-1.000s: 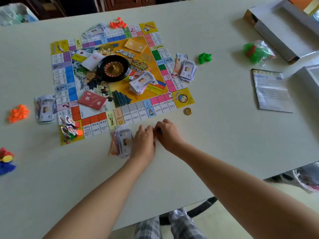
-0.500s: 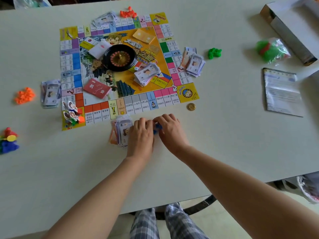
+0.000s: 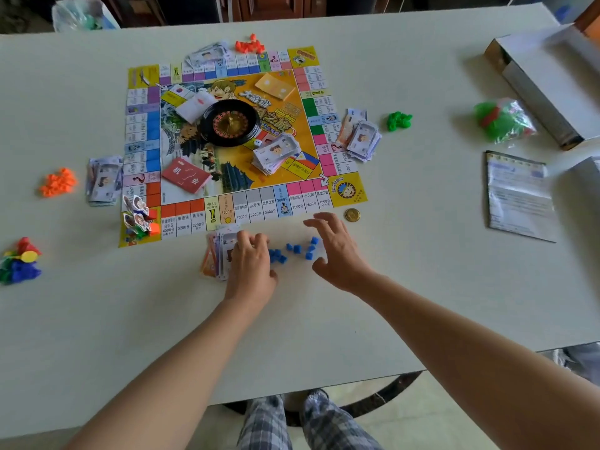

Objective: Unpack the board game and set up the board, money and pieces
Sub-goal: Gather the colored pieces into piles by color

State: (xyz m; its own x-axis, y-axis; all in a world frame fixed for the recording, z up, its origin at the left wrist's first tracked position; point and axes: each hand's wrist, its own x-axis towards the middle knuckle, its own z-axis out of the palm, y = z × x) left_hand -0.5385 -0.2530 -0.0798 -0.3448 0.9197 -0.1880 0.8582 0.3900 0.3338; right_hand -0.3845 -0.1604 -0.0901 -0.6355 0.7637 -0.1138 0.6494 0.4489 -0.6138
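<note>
Surface: pale table (image 3: 422, 287), dark furniture beyond its far edge, board (image 3: 282, 203) ahead of the hands | Change: hands, joined half a second before, had parted, baring blue pieces (image 3: 297, 249) | Left hand (image 3: 250, 258): fingers bent, grip unclear, over banknote stack (image 3: 216, 254) | Right hand (image 3: 337, 251): spread, empty | Pieces: scattered between both hands.
</note>
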